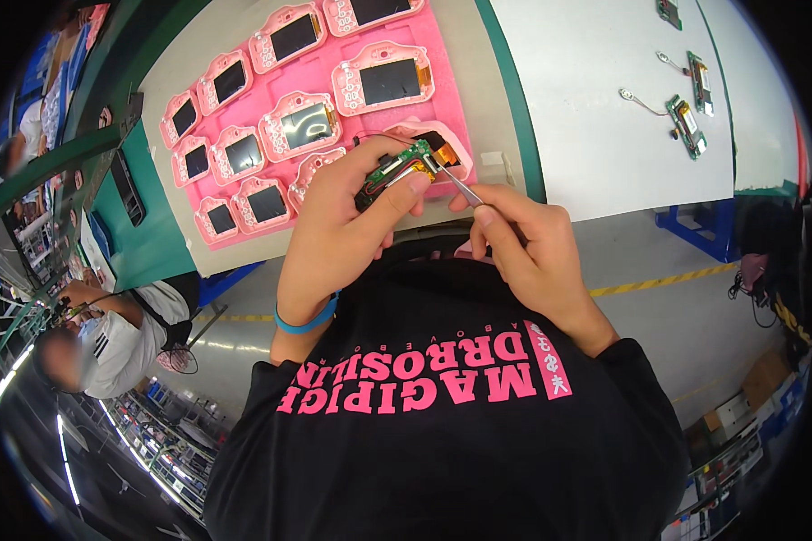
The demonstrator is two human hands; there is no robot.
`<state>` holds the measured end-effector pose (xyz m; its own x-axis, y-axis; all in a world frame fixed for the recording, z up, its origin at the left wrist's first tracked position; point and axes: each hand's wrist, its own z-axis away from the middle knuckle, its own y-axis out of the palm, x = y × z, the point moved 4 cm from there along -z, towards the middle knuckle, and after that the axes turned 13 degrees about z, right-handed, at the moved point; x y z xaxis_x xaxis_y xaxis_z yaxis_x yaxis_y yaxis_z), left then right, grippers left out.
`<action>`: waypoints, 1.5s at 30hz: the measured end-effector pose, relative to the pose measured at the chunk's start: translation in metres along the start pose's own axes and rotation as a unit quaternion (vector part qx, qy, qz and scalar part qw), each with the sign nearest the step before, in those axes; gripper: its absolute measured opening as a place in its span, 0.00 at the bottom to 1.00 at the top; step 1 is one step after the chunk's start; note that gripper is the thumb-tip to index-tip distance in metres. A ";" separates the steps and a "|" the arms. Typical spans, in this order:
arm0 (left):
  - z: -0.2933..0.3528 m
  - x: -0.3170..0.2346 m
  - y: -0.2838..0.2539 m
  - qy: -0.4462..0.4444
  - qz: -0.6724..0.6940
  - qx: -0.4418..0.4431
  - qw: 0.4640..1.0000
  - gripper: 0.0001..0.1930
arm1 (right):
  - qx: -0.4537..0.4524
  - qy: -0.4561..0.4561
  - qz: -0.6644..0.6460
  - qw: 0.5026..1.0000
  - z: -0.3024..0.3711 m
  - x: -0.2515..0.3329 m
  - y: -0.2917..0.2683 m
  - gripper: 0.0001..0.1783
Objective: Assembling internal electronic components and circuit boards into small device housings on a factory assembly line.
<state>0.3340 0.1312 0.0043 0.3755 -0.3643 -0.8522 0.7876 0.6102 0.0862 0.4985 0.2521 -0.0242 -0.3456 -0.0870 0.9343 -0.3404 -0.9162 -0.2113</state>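
Note:
My left hand [356,203] is closed round a green circuit board [395,169] with thin wires, its thumb pressed along the near side. Metal tweezers [460,187] sit in the closed fingers of my right hand [528,239], and their tips reach the board's right end. There an orange ribbon cable [446,155] runs close to the tips; whether they grip it I cannot tell. Behind the board lies a pink camera-shaped shell [460,135], partly covered by my left hand and the board. A blue band circles my left wrist.
A pink tray [370,126] carries several pink shells with dark screens, such as one shell [383,79]. On the white sheet [604,162] at right lie several loose circuit boards [686,126] with wires. At far left another person [122,343] sits by the green bench [158,239].

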 end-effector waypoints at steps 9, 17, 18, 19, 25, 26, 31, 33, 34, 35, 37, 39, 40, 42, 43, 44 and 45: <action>-0.009 0.002 0.014 0.071 -0.037 -0.032 0.996 0.09 | 0.027 0.030 -0.025 0.999 0.011 0.005 -0.008 0.14; -0.011 -0.020 0.027 -0.057 0.052 0.039 0.996 0.20 | -0.134 -0.012 0.076 0.988 0.020 0.005 -0.050 0.16; -0.011 -0.020 0.026 -0.054 0.053 0.039 0.996 0.20 | -0.139 -0.109 0.138 0.974 0.013 0.016 -0.043 0.19; -0.012 -0.020 0.026 -0.052 0.069 0.047 0.995 0.21 | -0.142 -0.204 0.199 0.948 0.001 0.026 -0.033 0.21; 0.001 -0.021 0.005 -0.048 0.100 0.061 0.992 0.19 | -0.137 -0.288 0.282 0.905 -0.020 0.018 -0.022 0.21; 0.007 -0.020 -0.003 -0.053 0.089 0.054 0.993 0.18 | -0.141 -0.268 0.278 0.912 -0.019 0.017 -0.024 0.20; 0.010 -0.022 -0.010 0.184 -0.240 0.000 0.953 0.24 | -0.152 -0.203 0.330 0.909 -0.025 0.024 -0.018 0.17; 0.008 -0.019 -0.008 0.262 -0.338 -0.018 0.904 0.26 | -0.154 -0.189 0.350 0.904 -0.029 0.026 -0.013 0.17; 0.004 -0.016 -0.005 0.291 -0.345 -0.021 0.892 0.27 | -0.159 -0.188 0.359 0.900 -0.031 0.027 -0.011 0.16; 0.000 -0.015 -0.002 0.320 -0.354 -0.024 0.879 0.29 | -0.166 -0.187 0.368 0.896 -0.032 0.029 -0.010 0.16; -0.002 -0.014 0.004 0.378 -0.368 -0.028 0.849 0.32 | -0.179 -0.184 0.385 0.886 -0.032 0.031 -0.010 0.15; -0.006 -0.012 0.005 0.383 -0.363 -0.029 0.849 0.32 | -0.172 -0.164 0.386 0.891 -0.032 0.031 -0.012 0.15; -0.007 -0.012 0.005 0.384 -0.362 -0.031 0.849 0.32 | -0.178 -0.161 0.393 0.888 -0.033 0.030 -0.013 0.15; -0.010 -0.012 0.004 0.388 -0.357 -0.031 0.849 0.32 | -0.172 -0.155 0.330 0.915 -0.040 0.024 -0.011 0.16; -0.014 -0.010 0.002 0.401 -0.342 -0.037 0.849 0.34 | -0.170 -0.154 0.322 0.919 -0.044 0.026 -0.010 0.16; -0.014 -0.008 0.000 0.414 -0.326 -0.039 0.849 0.35 | -0.170 -0.151 0.314 0.922 -0.046 0.028 -0.011 0.16; -0.009 -0.010 0.000 0.427 -0.312 -0.028 0.848 0.35 | -0.182 -0.145 0.331 0.915 -0.044 0.032 -0.019 0.16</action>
<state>0.3254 0.1415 0.0081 -0.6149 -0.0001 -0.7886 0.6702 0.5269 -0.5227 0.4558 0.2837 -0.0033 -0.3534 -0.7232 0.5934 -0.4276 -0.4393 -0.7901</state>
